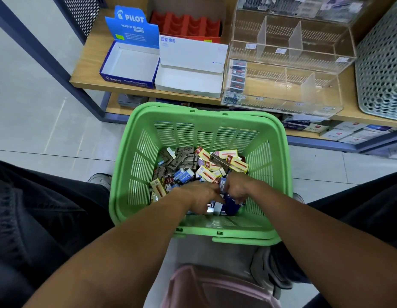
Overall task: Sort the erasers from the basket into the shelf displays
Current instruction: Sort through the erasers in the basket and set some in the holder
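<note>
A green plastic basket (135,165) stands on the floor between my knees, holding several mixed erasers (206,165) in yellow, grey and blue sleeves. Both my hands are down inside it at the near side. My left hand (202,196) lies on the pile with fingers curled among blue erasers. My right hand (236,187) pinches a blue eraser (232,202). On the shelf behind stand a blue Pilot display box (130,63), a white display box (188,78), a red divided tray (186,25) and a clear acrylic divided case (288,70) with a few erasers at its left end.
A pale perforated bin (381,63) sits at the shelf's right end. A lower shelf (348,132) holds boxed stock. A dark shelf post (37,45) runs diagonally at left. A pink stool edge (215,287) shows under me, with my shoes beside the basket.
</note>
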Demonstrator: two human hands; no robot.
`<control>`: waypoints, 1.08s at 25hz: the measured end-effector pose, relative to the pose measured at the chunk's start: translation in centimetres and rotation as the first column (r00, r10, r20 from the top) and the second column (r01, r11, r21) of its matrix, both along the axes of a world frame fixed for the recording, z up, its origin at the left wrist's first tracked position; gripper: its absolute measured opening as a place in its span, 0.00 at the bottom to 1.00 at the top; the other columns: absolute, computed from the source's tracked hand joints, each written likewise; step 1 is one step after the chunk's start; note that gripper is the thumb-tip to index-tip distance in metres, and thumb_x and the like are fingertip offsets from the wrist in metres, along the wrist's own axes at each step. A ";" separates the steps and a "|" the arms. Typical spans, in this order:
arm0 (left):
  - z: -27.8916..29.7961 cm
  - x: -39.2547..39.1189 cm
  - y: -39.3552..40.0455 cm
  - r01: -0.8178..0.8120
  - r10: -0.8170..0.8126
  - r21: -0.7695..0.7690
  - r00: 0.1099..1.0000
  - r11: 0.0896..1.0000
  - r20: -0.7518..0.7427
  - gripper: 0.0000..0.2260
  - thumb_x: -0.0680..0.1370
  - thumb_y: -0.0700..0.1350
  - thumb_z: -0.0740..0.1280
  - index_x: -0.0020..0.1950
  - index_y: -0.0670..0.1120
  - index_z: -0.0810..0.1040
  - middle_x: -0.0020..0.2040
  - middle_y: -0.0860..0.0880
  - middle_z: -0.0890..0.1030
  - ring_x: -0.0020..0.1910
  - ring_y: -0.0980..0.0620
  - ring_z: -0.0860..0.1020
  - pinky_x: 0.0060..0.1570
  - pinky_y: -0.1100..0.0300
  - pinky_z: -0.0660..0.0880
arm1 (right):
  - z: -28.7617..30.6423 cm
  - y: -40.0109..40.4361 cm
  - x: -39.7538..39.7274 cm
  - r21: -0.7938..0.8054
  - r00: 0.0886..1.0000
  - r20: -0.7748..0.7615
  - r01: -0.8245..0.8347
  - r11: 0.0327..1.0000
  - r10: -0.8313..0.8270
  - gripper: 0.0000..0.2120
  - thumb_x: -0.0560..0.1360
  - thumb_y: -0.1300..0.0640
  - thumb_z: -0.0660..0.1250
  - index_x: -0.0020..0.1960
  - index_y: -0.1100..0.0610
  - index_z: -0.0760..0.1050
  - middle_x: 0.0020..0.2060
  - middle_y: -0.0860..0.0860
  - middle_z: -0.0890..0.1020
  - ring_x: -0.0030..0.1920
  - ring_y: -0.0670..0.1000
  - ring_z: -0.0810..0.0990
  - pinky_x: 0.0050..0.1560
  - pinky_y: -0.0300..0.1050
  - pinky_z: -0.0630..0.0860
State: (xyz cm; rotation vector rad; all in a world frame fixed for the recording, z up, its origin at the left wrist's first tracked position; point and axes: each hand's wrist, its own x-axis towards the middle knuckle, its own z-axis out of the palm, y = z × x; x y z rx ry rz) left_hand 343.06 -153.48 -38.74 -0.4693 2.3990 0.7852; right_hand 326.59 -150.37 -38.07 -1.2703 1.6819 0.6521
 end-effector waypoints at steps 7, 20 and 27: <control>-0.4 -0.5 0.0 0.207 -0.142 -0.194 0.941 0.959 0.307 0.38 0.82 0.43 0.64 0.79 0.67 0.42 0.78 0.38 0.57 0.77 0.38 0.56 0.72 0.40 0.59 | -0.4 0.4 0.1 -0.087 0.929 0.331 0.204 0.975 -0.165 0.23 0.78 0.74 0.59 0.69 0.59 0.75 0.52 0.51 0.77 0.45 0.49 0.74 0.39 0.34 0.70; 0.2 1.9 -2.9 -0.071 0.133 -0.213 0.947 0.975 0.293 0.11 0.78 0.41 0.67 0.59 0.49 0.81 0.57 0.47 0.80 0.56 0.45 0.78 0.51 0.50 0.77 | -0.2 1.0 1.1 -0.234 0.929 -0.162 -0.365 0.901 0.334 0.26 0.75 0.64 0.66 0.71 0.47 0.72 0.68 0.50 0.67 0.64 0.53 0.72 0.57 0.51 0.79; 0.5 1.1 -2.0 -0.187 0.187 -0.027 0.982 0.982 0.007 0.27 0.73 0.33 0.68 0.70 0.51 0.74 0.64 0.49 0.76 0.61 0.48 0.75 0.57 0.52 0.75 | 1.0 1.4 0.8 -0.125 0.854 -0.207 -0.506 0.853 0.477 0.22 0.75 0.61 0.67 0.68 0.51 0.71 0.62 0.52 0.75 0.61 0.54 0.75 0.57 0.49 0.76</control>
